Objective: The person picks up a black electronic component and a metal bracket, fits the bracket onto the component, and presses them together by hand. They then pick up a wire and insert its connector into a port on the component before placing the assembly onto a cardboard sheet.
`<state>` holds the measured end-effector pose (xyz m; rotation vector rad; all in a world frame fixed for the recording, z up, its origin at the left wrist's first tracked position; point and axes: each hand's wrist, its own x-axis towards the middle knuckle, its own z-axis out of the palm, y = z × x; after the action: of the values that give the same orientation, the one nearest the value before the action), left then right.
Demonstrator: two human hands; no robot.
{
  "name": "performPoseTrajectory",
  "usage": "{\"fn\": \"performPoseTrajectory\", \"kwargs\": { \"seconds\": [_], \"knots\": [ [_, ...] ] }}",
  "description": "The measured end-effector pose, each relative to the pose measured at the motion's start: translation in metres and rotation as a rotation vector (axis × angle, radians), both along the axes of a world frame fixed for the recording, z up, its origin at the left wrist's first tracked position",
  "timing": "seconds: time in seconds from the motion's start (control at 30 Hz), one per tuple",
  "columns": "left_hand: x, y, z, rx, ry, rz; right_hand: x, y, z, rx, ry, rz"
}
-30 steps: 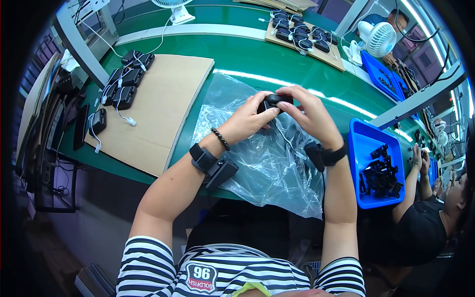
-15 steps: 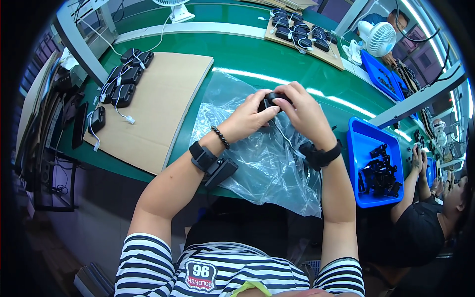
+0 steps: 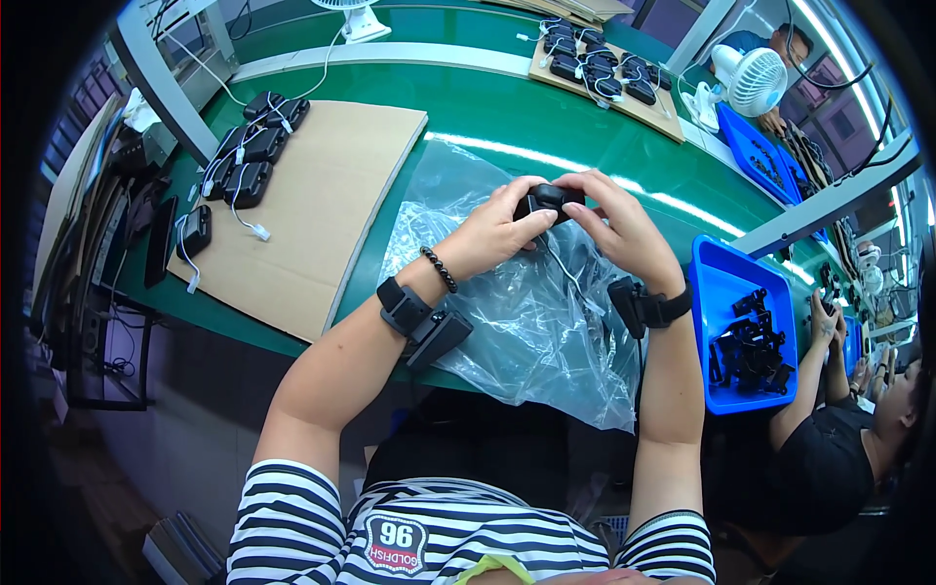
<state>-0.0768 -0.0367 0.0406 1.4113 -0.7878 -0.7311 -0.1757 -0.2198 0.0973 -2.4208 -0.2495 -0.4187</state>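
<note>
Fingers [image 3: 597, 185] partly cover the black device [image 3: 550, 197] (the upper edge crops a fan [image 3: 365, 23]).

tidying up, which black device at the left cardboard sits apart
The lower-left device, at the edge of the cardboard; a gap separates it from the clustered devices.

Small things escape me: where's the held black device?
In the head view, the black device is upper-right of centre, between the left hand and the right hand.
</note>
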Motion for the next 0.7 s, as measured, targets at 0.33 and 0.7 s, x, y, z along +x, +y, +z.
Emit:
{"fn": "performPoseTrajectory", "kwargs": {
  "seconds": [0.33, 0.7],
  "knots": [
    [-0.001, 0.001, 0.006, 0.045, -0.006, -0.007, -0.002, 0.003, -0.003, 0.098, 0.023, 0.024],
    [0.0, 0.002, 0.005, 0.018, 0.08, 0.016, 0.008, 0.016, -0.015, -0.194, -0.121, -0.14]
  ]
}}
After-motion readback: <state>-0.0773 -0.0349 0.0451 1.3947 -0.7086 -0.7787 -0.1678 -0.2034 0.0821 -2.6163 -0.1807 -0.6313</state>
